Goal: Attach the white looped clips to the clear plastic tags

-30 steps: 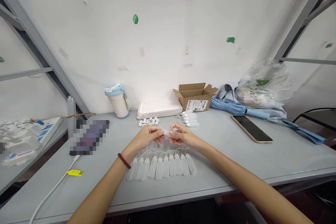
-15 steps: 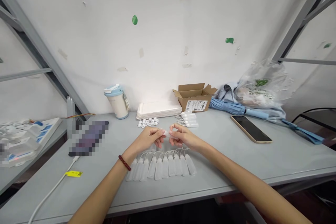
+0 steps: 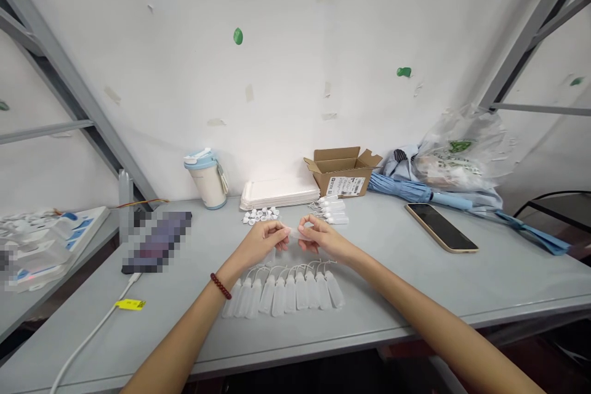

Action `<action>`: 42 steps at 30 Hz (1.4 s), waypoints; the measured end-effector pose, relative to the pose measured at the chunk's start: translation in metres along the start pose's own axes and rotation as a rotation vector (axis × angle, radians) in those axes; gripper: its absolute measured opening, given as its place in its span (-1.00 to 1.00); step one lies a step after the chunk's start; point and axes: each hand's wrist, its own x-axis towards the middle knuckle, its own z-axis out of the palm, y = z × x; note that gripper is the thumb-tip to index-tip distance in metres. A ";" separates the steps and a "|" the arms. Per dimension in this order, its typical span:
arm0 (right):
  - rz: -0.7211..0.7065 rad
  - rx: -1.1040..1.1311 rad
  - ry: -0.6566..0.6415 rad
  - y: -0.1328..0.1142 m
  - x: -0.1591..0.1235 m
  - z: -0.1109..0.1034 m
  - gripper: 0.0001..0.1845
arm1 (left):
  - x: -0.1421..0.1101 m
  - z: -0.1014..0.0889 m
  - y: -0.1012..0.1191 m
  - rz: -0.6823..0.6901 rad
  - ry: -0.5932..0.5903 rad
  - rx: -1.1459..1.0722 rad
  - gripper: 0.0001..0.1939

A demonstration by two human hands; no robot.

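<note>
Both hands meet over the grey table (image 3: 415, 283), pinching one small clear plastic bottle (image 3: 293, 234) between them. My left hand (image 3: 261, 241) grips its left end and my right hand (image 3: 318, 237) grips its right end; fingers of both are curled closed. Just below the hands lies a row of several clear squeeze bottles (image 3: 286, 291) with tethered caps. Behind the hands sits a pile of small white caps (image 3: 261, 215) and a few capped bottles (image 3: 333, 211).
A blue-lidded cup (image 3: 207, 178), stacked white trays (image 3: 278, 192) and an open cardboard box (image 3: 342, 170) stand along the wall. A phone (image 3: 441, 226), blue umbrella (image 3: 415, 189) and plastic bag (image 3: 462, 148) lie right. A white cable with a yellow tag (image 3: 130, 304) runs left.
The hands have barely shifted; they stay together on the small bottle, with fingers slightly rearranged.
</note>
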 end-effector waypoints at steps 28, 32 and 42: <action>-0.227 -0.254 0.260 0.005 0.002 0.000 -0.76 | 0.005 -0.003 -0.011 -0.122 0.038 -0.090 -0.48; -0.205 -0.257 0.235 0.005 0.001 -0.001 -0.78 | 0.003 -0.003 -0.008 -0.072 0.054 -0.015 -0.53; -0.135 -0.187 0.222 0.011 0.004 -0.002 -0.72 | -0.002 -0.005 -0.002 0.076 0.097 0.177 -0.80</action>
